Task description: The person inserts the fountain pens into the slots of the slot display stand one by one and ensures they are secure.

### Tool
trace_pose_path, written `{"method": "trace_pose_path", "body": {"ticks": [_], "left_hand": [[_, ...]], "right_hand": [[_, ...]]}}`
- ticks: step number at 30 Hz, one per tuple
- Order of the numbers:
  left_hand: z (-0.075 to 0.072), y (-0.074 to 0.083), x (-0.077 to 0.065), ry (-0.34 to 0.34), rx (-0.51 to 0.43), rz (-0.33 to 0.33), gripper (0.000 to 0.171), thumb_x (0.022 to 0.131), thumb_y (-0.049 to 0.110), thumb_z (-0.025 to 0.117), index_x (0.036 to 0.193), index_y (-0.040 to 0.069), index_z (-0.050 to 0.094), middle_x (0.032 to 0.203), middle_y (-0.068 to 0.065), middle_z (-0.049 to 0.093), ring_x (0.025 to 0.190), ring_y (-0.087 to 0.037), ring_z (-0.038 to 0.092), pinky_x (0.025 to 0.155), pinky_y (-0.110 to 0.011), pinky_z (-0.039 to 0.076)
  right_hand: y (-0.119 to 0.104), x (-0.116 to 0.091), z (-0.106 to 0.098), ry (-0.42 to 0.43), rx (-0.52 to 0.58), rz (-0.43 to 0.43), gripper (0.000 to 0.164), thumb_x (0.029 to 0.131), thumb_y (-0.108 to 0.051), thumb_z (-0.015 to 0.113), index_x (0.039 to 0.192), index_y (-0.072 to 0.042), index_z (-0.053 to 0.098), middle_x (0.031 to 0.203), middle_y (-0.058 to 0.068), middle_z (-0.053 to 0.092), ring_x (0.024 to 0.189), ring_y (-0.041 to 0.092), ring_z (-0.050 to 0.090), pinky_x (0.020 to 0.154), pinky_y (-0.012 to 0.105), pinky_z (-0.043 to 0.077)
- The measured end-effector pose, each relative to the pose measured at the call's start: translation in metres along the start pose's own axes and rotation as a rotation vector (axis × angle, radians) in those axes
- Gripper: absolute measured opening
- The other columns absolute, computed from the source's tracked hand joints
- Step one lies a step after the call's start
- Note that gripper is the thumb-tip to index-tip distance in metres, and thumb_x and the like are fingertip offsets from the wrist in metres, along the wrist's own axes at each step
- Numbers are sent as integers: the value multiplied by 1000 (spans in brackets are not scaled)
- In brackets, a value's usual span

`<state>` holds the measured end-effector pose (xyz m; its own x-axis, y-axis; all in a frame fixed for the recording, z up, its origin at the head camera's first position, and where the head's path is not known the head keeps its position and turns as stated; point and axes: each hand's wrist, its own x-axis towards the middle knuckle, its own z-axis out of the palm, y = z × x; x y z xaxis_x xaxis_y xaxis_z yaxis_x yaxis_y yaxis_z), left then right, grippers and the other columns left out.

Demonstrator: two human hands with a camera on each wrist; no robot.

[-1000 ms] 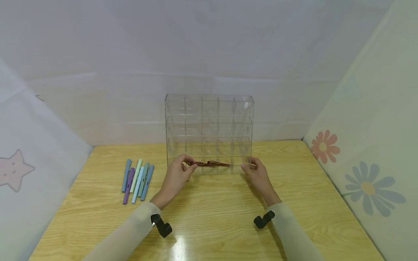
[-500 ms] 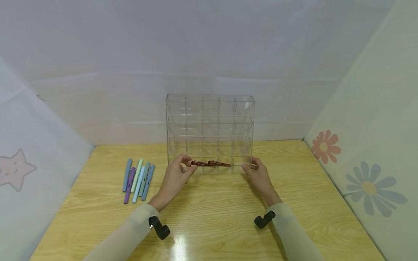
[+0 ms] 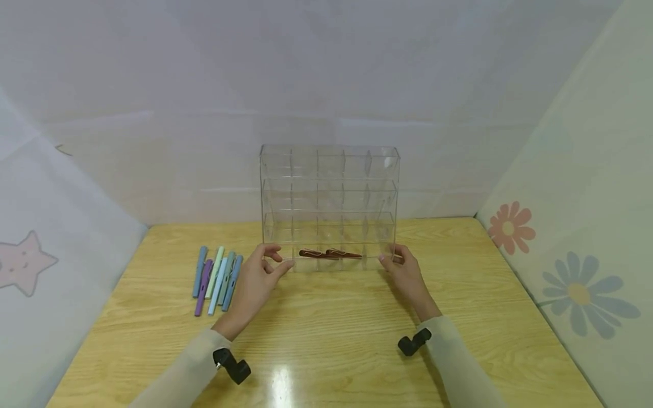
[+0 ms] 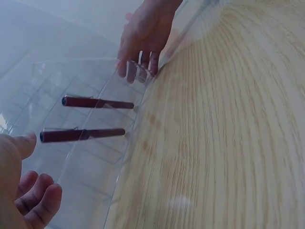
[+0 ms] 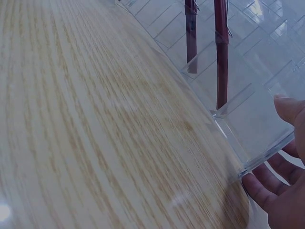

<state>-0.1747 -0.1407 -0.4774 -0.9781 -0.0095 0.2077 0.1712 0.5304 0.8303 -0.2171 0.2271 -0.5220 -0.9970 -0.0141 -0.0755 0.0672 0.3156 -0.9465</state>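
Note:
A clear acrylic rack [image 3: 317, 198] with rows of compartments stands upright at the table's back. Two dark red pens, one at the left [image 3: 310, 253] and one at the right [image 3: 335, 252], lie side by side in its bottom row, caps pointing left in the head view. My left hand [image 3: 257, 280] is apart from the pens at the rack's lower left, thumb and fingers spread with nothing between them. At the lower right corner, my right hand [image 3: 405, 272] holds the rack, thumb [image 5: 288, 107] in front and fingers around the side edge.
Left of the rack lie several pens [image 3: 216, 280] in blue, purple, green and teal on the wooden table [image 3: 326, 340]. A white cloth wall [image 3: 204, 187] is close behind the rack, and a flower-printed cloth [image 3: 576, 226] borders the right side.
My left hand has let go of the left red pen and drawn back to the left. Both red pens stay in the bottom row; my right hand keeps its hold on the rack.

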Motion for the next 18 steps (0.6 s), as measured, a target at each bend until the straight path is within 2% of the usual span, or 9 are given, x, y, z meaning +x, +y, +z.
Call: {"method": "trace_pose_path", "body": {"ticks": [8, 18], "left_hand": [[-24, -22, -1, 63, 47, 10, 50, 101, 39, 75, 137, 8, 60, 113, -9, 70, 63, -9, 55, 49, -25, 46], [-45, -45, -8, 112, 63, -53, 46, 106, 35, 69, 137, 5, 57, 115, -10, 68, 63, -9, 63, 50, -26, 51]], "right_hand": [[-2, -2, -1, -12, 14, -2, 71, 106, -44, 67, 159, -6, 40, 161, 17, 45, 140, 36, 54, 111, 51, 53], [-1, -5, -1, -12, -1, -19, 71, 107, -43, 66, 160, -4, 39, 164, 19, 42, 142, 38, 52, 112, 53, 52]]}}
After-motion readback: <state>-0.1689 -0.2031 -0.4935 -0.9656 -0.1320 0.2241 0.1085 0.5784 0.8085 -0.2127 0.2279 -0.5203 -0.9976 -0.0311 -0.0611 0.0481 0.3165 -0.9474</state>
